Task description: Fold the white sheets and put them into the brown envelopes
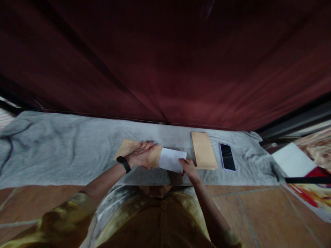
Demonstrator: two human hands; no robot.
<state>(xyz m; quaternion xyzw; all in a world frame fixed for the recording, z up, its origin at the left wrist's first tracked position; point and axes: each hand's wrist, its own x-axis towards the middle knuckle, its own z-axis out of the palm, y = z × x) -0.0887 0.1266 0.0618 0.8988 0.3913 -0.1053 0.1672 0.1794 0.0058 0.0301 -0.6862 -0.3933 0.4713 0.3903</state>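
Note:
A tan envelope lies lengthwise on the grey cloth. My left hand, with a black band at the wrist, rests flat across it with fingers stretched out. White paper reaches from the envelope's right end; how much of it sits inside is hidden. My right hand pinches the paper's right edge, thumb on top and fingers underneath. Just right of that hand lies a small stack of tan envelopes.
A phone in a lilac case lies right of the stack. The grey cloth meets a dark red fabric wall at its far edge. Off to the right are a white sheet and a colourful printed item. Tiles cover the floor.

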